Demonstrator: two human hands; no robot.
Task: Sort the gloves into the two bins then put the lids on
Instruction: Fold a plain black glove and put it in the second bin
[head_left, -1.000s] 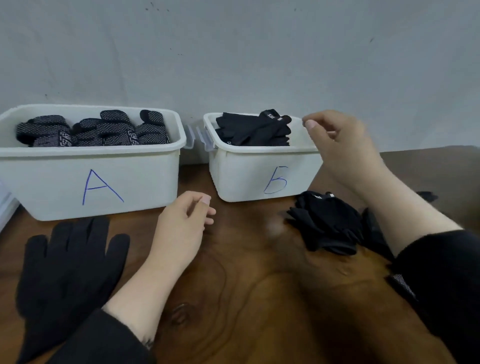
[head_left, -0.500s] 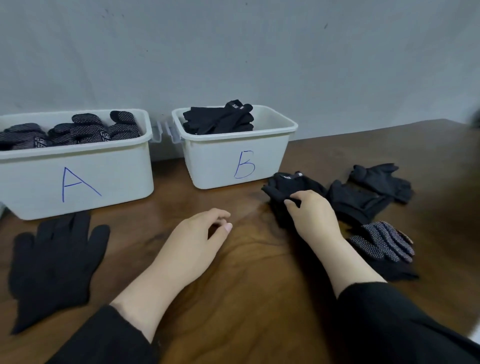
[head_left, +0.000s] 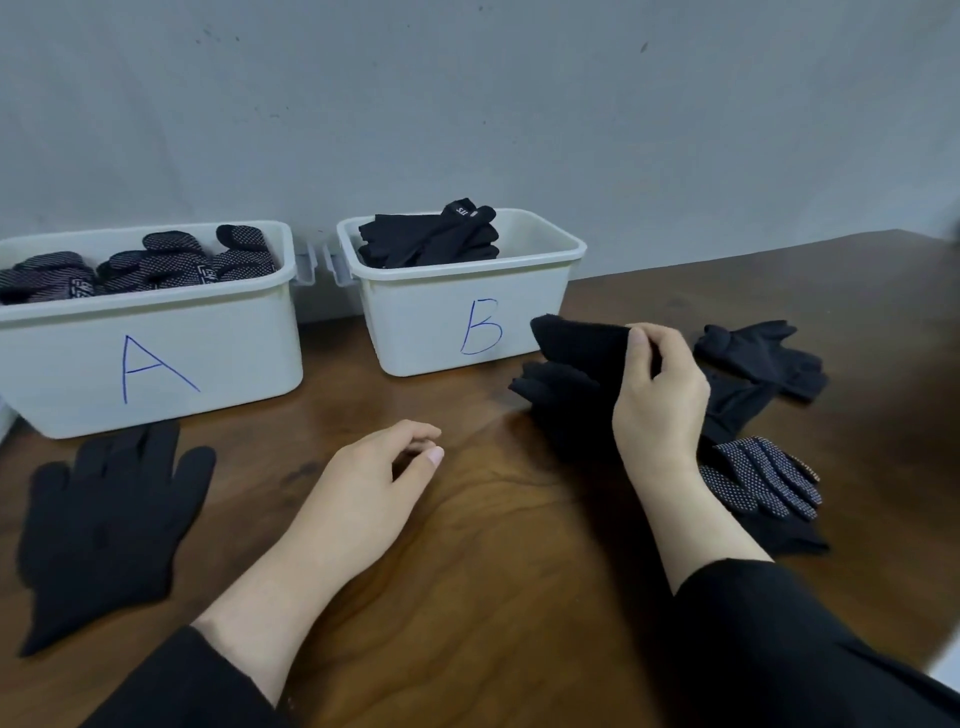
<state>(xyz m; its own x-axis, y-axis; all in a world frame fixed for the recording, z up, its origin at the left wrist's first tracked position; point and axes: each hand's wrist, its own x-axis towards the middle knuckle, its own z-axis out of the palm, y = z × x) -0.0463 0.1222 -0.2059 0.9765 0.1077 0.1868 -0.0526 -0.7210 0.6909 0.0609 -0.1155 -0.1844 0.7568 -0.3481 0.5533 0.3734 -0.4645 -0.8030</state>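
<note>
Two white bins stand at the back of the wooden table. Bin A (head_left: 156, 358) on the left holds several dotted gloves; bin B (head_left: 426, 322) holds several plain black gloves. My right hand (head_left: 660, 395) pinches a plain black glove (head_left: 576, 348) by its cuff, lifted just in front of bin B's right corner. My left hand (head_left: 369, 493) rests on the table with loosely curled fingers and holds nothing. A plain black glove (head_left: 104, 525) lies flat at the left. A dotted glove (head_left: 763, 478) lies right of my right wrist.
More plain black gloves (head_left: 763, 358) lie in a loose heap on the table behind and right of my right hand. A grey wall stands right behind the bins. No lids are in view.
My right hand came down from bin B's rim to the glove heap, took hold of a plain black glove and has lifted it. The view shifted right. My left hand barely moved.
</note>
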